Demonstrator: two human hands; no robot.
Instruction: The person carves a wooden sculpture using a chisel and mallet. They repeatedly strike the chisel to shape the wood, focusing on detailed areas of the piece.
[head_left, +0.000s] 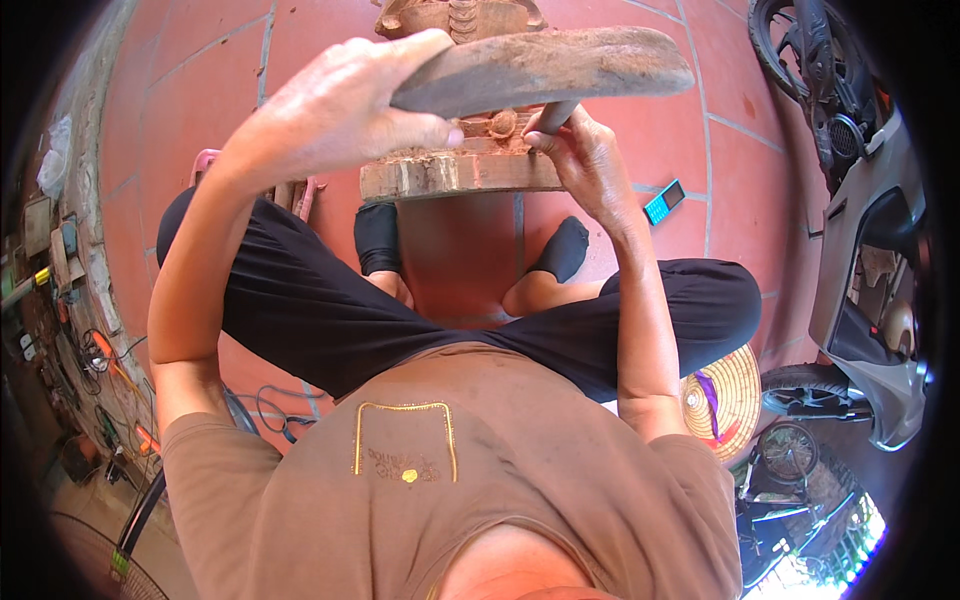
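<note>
While the left hand (345, 110) grips one end of a brown wooden club (560, 70), the right hand (585, 155) clasps a slim rod (553, 117) showing just under it, both over a carved wooden block (450, 176) beyond the person's feet (566, 250).

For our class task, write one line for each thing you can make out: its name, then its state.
Left hand: closed on one end of the club
Club: held up, hiding part of the carving
Right hand: closed around the rod
Rod: gripped, upper end hidden
Carving: wood crumbs on it
Phone: face up on the floor, screen dark
Hat: partly hidden
Socks: worn
Motorbike: parked
</note>
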